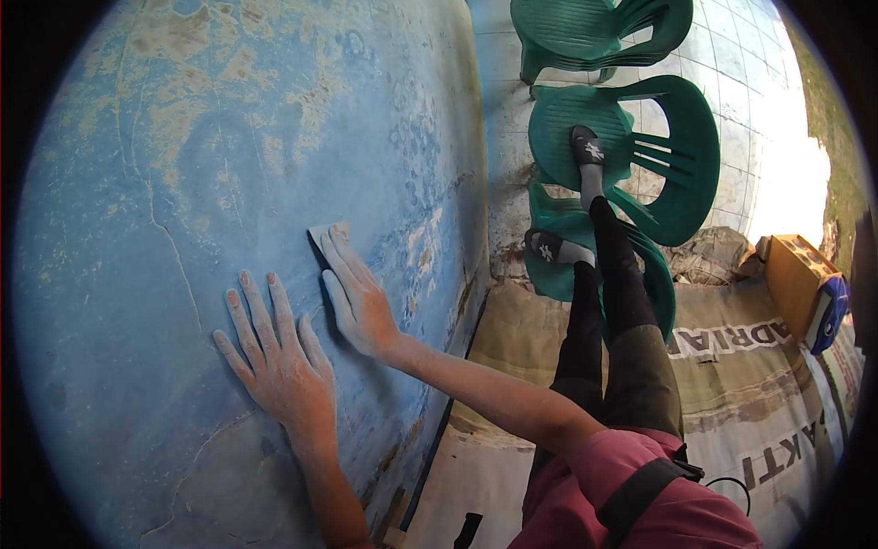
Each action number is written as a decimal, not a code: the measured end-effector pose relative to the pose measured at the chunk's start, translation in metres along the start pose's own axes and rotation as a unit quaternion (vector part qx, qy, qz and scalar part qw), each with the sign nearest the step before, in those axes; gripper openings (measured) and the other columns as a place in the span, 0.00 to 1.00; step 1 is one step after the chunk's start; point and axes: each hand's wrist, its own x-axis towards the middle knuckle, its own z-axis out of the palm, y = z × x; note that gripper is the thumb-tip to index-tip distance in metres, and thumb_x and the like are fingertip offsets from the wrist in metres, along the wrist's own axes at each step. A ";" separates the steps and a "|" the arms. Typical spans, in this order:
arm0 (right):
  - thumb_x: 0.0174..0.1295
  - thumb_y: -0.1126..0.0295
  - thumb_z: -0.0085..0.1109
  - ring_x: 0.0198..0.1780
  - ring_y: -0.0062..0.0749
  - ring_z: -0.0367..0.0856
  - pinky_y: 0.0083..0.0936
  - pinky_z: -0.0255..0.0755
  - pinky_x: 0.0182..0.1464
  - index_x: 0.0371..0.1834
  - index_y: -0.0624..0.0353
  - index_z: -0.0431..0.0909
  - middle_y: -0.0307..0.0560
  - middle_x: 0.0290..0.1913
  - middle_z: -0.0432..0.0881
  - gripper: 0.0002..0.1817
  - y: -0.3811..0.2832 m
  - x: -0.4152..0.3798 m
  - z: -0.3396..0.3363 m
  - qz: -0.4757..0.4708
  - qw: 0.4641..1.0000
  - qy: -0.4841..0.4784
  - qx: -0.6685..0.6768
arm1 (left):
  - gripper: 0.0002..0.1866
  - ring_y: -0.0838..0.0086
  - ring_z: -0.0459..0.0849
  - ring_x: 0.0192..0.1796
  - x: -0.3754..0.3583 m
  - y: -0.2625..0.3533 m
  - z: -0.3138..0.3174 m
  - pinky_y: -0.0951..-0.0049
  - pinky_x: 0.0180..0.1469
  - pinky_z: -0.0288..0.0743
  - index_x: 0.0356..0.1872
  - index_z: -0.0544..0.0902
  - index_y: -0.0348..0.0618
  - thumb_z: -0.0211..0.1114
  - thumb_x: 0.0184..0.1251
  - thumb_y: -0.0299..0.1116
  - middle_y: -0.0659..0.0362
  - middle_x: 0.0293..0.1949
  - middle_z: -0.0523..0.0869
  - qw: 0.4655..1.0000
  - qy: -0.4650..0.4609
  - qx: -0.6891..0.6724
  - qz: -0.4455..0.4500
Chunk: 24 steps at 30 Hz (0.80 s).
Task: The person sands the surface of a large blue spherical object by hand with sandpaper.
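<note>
Hands dusted with pale powder pressed against a worn blue wall [183, 137], seen from above by the person's head camera. The left hand [279, 361] lay flat near the wall's lower edge, fingers spread apart and holding nothing, its palm touching the paint. Just beside it and a little further on, the right hand [358, 302] lay with its fingers together and stretched flat over a small sheet of sandpaper [322, 240], pinning it to the wall rather than clenching it. Only the sheet's pale far corner showed past the fingertips. Around it the blue paint was rubbed thin, with tan patches and long cracks. Beyond the wall's edge, the person's dark-trousered legs ended in grey socks [585, 151] resting on green plastic chairs [677, 137]. Printed sacking [732, 339] covered the floor beneath, and tiled ground lay furthest off.
</note>
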 end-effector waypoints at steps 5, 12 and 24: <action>0.80 0.67 0.41 0.83 0.54 0.53 0.39 0.49 0.82 0.80 0.64 0.61 0.61 0.82 0.59 0.27 0.073 0.013 0.010 0.230 0.957 0.158 0.077 | 0.32 0.67 0.57 0.83 -0.003 -0.003 -0.003 0.47 0.83 0.52 0.79 0.67 0.63 0.61 0.76 0.47 0.64 0.82 0.62 1.000 -0.008 0.016 0.002; 0.81 0.65 0.42 0.82 0.56 0.56 0.40 0.53 0.81 0.80 0.64 0.60 0.62 0.81 0.59 0.28 0.029 -0.034 0.000 0.012 1.000 0.008 0.011 | 0.31 0.68 0.58 0.83 -0.003 0.002 0.003 0.47 0.83 0.52 0.79 0.67 0.63 0.60 0.77 0.47 0.65 0.82 0.62 0.999 0.003 0.041 0.008; 0.81 0.66 0.43 0.82 0.55 0.56 0.40 0.53 0.81 0.80 0.65 0.60 0.62 0.81 0.61 0.28 0.065 -0.013 0.000 0.198 0.975 0.099 0.022 | 0.31 0.66 0.57 0.83 0.001 -0.003 -0.007 0.45 0.83 0.50 0.78 0.69 0.57 0.62 0.76 0.44 0.62 0.81 0.63 1.000 -0.004 -0.021 0.016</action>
